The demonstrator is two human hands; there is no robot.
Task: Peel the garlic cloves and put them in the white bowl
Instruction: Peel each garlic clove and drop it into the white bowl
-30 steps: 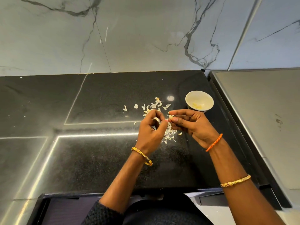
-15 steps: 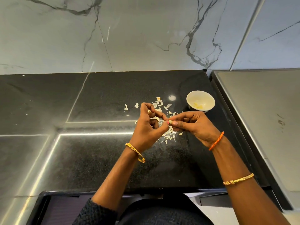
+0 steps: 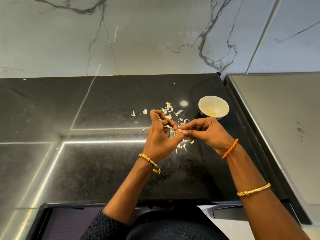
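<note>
Over the middle of the black bench (image 3: pixel 97 170), head view: one garlic clove (image 3: pixel 180 130), small and pale, pinched between the fingertips of both hands, which meet above a scatter of papery garlic skins (image 3: pixel 181 145). Left hand (image 3: pixel 160 137): fingers curled, thumb and forefinger closed on the clove, other fingers arched above it; gold bangle (image 3: pixel 150 162) at the wrist, dark knitted sleeve (image 3: pixel 103 227) at the forearm. Right hand (image 3: pixel 206 131): grip pressed onto the same clove from the other side, fingers curled; orange cord bracelet (image 3: pixel 230 148) at the wrist, a second gold bangle (image 3: pixel 253 189) lower on the forearm. White bowl (image 3: pixel 222 105): upright on the bench just beyond the right hand, apart from it, holding a few pale yellowish peeled pieces (image 3: pixel 211 112) at its bottom. More skins lie between the hands and the bowl and trail off to the left. Marble-veined wall (image 3: pixel 155 35) behind the bench; grey flat surface (image 3: pixel 280 122) adjoining the bench on the right.
</note>
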